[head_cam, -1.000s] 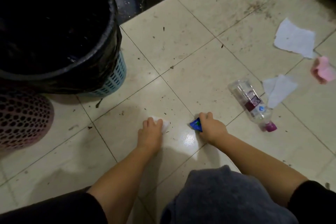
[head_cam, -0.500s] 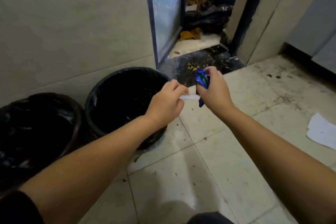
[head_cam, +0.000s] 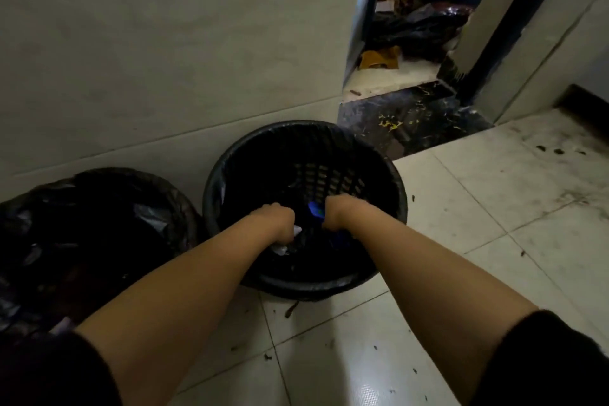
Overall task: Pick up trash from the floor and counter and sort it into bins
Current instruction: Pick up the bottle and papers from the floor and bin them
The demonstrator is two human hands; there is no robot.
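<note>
Both my hands reach down into the round bin point(head_cam: 392, 181) lined with a black bag, standing against the wall. My left hand point(head_cam: 275, 221) is closed around a white scrap of paper point(head_cam: 296, 230), a bit of which shows under the fingers. My right hand point(head_cam: 337, 211) is closed on a blue wrapper point(head_cam: 315, 209) that sticks out toward the left hand. Both hands are below the bin's rim, inside its dark interior.
A second bin point(head_cam: 99, 208) with a crumpled black bag stands to the left, touching the first. A grey wall runs behind both. To the upper right is a doorway point(head_cam: 408, 43) with a dark threshold and clutter beyond. The tiled floor point(head_cam: 494, 224) is speckled with dirt.
My hands picked the white scrap and blue wrapper off the floor, lifted them toward the bins, and have now dropped down inside the right bin, still holding them.
</note>
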